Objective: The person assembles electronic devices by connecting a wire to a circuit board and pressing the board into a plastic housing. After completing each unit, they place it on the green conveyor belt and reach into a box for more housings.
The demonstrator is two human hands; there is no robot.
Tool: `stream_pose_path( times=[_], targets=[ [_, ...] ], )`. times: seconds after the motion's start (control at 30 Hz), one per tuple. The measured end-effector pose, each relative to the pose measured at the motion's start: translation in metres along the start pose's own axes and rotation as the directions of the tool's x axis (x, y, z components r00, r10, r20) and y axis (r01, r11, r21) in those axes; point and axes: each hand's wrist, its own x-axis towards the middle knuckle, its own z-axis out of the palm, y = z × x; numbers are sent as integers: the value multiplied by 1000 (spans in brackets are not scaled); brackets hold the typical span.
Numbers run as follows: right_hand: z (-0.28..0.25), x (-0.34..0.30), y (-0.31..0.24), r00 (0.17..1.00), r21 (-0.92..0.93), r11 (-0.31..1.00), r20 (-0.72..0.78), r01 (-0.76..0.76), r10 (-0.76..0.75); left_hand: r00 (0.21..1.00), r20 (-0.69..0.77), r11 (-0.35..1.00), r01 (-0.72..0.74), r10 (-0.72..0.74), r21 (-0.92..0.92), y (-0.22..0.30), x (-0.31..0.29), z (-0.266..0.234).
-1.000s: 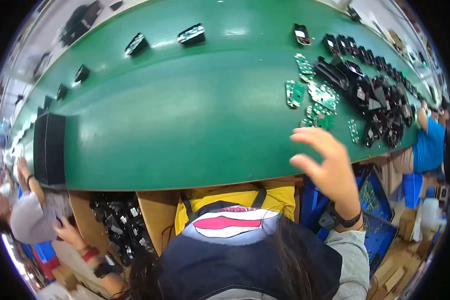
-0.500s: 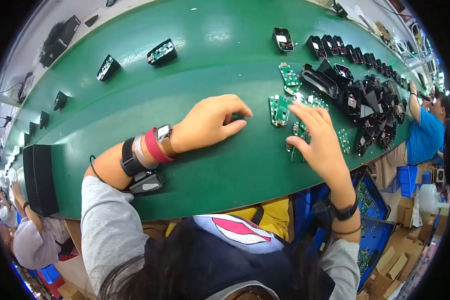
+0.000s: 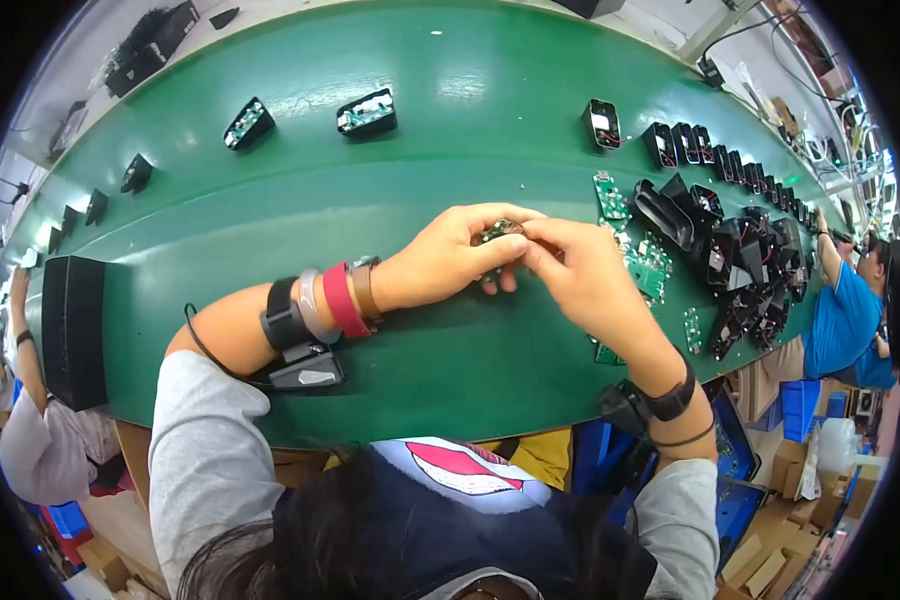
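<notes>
Both my hands meet over the middle of the green table. My left hand [image 3: 460, 250] is closed around a small green circuit board [image 3: 500, 233], which shows between the fingers. The thumb and fingers of my right hand [image 3: 580, 270] pinch at the same board from the right; part of it is hidden by the fingers. Just past my right hand lies a loose pile of green circuit boards [image 3: 650, 275]. One more board [image 3: 610, 196] lies at the pile's far end, and a small narrow board [image 3: 692, 330] at its right.
A heap of black plastic housings [image 3: 755, 270] with wires stands right of the boards. A row of black housings [image 3: 692, 143] runs along the far right. Filled housings [image 3: 367, 112] stand at the far left. A black box [image 3: 73, 333] sits left. Co-workers [image 3: 850, 310] are at both sides.
My right hand has moved left from the board pile to meet my left hand. A circuit board is now held between them. The view has shifted slightly.
</notes>
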Motion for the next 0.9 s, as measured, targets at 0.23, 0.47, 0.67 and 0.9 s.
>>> stream_pose_path(
  times=[0.23,0.47,0.67,0.9],
  targets=[
    [-58,103,44,869,-726,502,-480,-470,120,937,-305,983,135,-168,-128,6,-62,-9],
    [-63,101,79,976,-639,769,-181,-24,-121,929,-371,991,-36,-14,-129,-8,-60,-16],
    [9,-5,-10,743,-70,842,514,535,-429,913,-406,985,-33,-39,-170,-9,-58,-26],
    [25,-59,-8,993,-42,998,-109,42,-46,939,-310,986,116,-148,-120,-7,-71,-10]
  ],
)
